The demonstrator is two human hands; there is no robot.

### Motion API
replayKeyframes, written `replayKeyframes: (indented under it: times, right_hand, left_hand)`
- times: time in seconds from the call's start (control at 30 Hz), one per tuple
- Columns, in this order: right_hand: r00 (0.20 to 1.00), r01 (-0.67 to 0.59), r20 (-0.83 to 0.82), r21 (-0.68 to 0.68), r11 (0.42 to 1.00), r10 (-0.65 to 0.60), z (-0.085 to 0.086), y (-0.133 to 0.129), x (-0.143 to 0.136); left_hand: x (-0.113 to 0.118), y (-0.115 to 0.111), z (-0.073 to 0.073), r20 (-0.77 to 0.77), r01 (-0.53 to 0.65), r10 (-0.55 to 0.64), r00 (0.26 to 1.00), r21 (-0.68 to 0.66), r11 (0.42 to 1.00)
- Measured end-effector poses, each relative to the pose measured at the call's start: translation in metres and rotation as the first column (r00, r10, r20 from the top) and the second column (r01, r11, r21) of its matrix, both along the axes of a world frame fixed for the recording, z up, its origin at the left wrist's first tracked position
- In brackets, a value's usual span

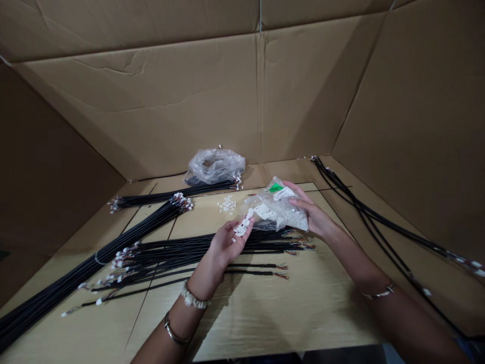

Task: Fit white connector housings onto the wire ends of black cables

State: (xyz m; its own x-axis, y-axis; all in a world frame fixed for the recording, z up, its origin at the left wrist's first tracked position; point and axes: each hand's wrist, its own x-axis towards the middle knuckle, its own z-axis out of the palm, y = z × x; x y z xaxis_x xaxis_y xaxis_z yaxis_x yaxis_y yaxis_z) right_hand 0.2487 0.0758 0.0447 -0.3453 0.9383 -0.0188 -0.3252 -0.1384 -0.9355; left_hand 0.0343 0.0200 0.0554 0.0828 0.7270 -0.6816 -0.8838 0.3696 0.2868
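My right hand (312, 210) grips a clear plastic bag (290, 210) of small white connector housings, with a green sticker and a white label on its upper side. The bag tilts toward my left hand (227, 242), which is cupped palm up at the bag's mouth. A heap of white connector housings (243, 226) rests in that palm and on the fingers. Just beyond, more loose white housings (227, 204) lie scattered on the board. Under my hands stretches a row of black cables (170, 253) with white connectors at the left and bare coloured wires at the right.
A thick bundle of black cables (94, 258) runs along the left, tied with a band. Another bundle (170, 192) lies at the back, near a crumpled plastic bag (217, 166). Long black cables (379, 217) cross the right side. Cardboard walls (189, 101) enclose the board.
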Motion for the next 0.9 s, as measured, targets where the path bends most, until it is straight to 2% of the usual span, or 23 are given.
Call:
replayKeyframes:
  times: [0.37, 0.63, 0.9]
  right_hand:
    - [0.999, -0.004, -0.047, -0.028, 1.000, 0.003, 0.0004, 0.0002, 0.0015]
    - [0.996, 0.009, -0.089, -0.055, 0.998, -0.014, 0.0012, -0.0004, 0.0001]
    - [0.999, 0.003, -0.035, -0.030, 1.000, -0.004, -0.0009, 0.0009, 0.0013]
  left_hand:
    - [0.0013, -0.0006, 0.0020, -0.055, 0.011, -0.011, 0.998, 0.005, 1.000]
    - [0.0001, 0.0004, 0.0007, -0.035, -0.004, 0.004, 0.999, 0.007, 1.000]
    - [0.0016, 0.0000, 0.0023, -0.049, 0.001, 0.000, 0.999, 0.017, 1.000]
